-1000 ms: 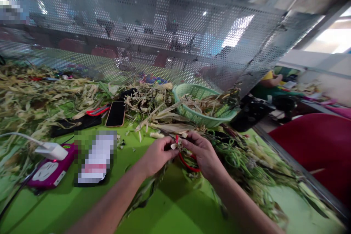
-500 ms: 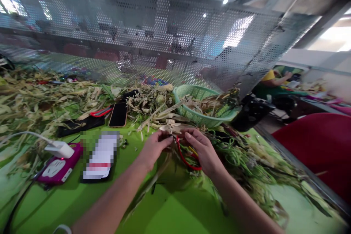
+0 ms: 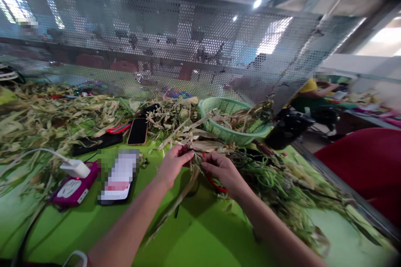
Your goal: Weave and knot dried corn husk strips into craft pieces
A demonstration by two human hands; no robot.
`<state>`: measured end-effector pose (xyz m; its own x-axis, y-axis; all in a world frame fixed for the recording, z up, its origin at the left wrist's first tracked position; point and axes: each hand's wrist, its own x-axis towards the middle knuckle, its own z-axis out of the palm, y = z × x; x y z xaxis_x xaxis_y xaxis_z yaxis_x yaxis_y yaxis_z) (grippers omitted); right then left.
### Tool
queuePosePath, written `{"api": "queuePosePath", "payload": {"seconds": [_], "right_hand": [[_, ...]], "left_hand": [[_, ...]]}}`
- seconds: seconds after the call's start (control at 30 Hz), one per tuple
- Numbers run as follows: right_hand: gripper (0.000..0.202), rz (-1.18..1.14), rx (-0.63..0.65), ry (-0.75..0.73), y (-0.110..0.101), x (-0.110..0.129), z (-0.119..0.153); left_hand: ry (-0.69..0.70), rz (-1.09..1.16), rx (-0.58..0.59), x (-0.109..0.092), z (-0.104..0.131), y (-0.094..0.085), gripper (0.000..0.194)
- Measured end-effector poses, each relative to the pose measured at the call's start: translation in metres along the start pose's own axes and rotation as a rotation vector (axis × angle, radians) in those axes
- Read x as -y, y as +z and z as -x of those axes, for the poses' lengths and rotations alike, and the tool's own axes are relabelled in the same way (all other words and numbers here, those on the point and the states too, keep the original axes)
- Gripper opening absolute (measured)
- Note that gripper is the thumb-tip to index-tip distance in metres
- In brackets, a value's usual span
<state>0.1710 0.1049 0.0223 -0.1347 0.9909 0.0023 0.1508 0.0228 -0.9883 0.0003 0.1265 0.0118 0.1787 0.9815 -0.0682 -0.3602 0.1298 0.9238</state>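
Observation:
My left hand (image 3: pixel 173 167) is closed, thumb and forefinger pinching a small figure-like bundle of dried husk (image 3: pixel 190 139) at its narrow part. Long pale strips of husk (image 3: pixel 186 190) hang from the bundle down onto the green table. My right hand (image 3: pixel 224 173) is closed just right of the bundle, its thumb and fingertips beside the hanging strips. A red-handled tool (image 3: pixel 219 187) shows beneath the right palm and above the thumb; its working end is hidden. Whether those fingertips also pinch a strip cannot be made out.
A green basket (image 3: pixel 232 135) with dried plants stands behind my hands. Husks (image 3: pixel 78 112) heap at left, green strands (image 3: pixel 269 179) at right. Phones (image 3: pixel 138 131), a red-handled cutter (image 3: pixel 119 127) and a purple power strip (image 3: pixel 75 185) lie left. A person (image 3: pixel 313 91) sits far right.
Both hands have shifted slightly left. My right hand has turned, its fingers lower beside the strips, and the red handle is more covered. The husk bundle has turned, showing narrower.

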Motion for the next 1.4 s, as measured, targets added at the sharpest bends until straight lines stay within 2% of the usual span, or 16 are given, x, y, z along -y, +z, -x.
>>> {"api": "queuePosePath", "payload": {"seconds": [0.13, 0.23, 0.33, 0.5, 0.6, 0.73, 0.83, 1.0, 1.13, 1.23, 1.4], "right_hand": [[0.026, -0.063, 0.015, 0.014, 0.002, 0.0, 0.0], [0.027, -0.146, 0.085, 0.053, 0.005, 0.001, 0.001], [0.027, -0.096, 0.12, 0.013, 0.005, -0.001, 0.001], [0.014, 0.332, -0.06, -0.23, -0.001, -0.007, -0.004], [0.015, 0.46, -0.085, -0.302, 0.0, -0.003, -0.006], [0.016, 0.59, -0.076, -0.326, 0.006, 0.007, -0.003], [0.016, 0.715, -0.123, -0.337, 0.007, 0.009, 0.006], [0.017, 0.774, -0.308, -0.354, 0.014, -0.011, 0.024], [0.02, 0.805, -0.466, -0.365, 0.021, -0.03, 0.026], [0.02, 0.832, -0.473, -0.356, 0.021, -0.034, 0.025], [0.023, 0.924, -0.414, -0.377, 0.021, -0.032, 0.027]], "left_hand": [[0.004, 0.033, 0.047, 0.002, -0.002, -0.002, 0.025], [-0.002, 0.071, 0.053, 0.003, -0.003, -0.004, 0.027], [-0.007, 0.102, 0.059, 0.001, -0.002, -0.004, 0.029], [-0.04, 0.134, 0.144, -0.006, 0.0, -0.004, 0.028], [-0.055, 0.136, 0.138, -0.007, -0.002, -0.005, 0.027], [-0.056, 0.144, 0.166, -0.008, -0.005, -0.006, 0.025], [-0.041, 0.105, 0.168, -0.01, -0.004, -0.006, 0.023], [-0.026, 0.027, 0.206, -0.007, -0.001, -0.005, 0.025], [-0.019, -0.01, 0.2, -0.003, -0.003, -0.005, 0.026], [0.011, -0.019, 0.185, 0.003, -0.01, -0.006, 0.023], [0.034, -0.029, 0.141, 0.016, -0.024, -0.009, 0.02]]}}
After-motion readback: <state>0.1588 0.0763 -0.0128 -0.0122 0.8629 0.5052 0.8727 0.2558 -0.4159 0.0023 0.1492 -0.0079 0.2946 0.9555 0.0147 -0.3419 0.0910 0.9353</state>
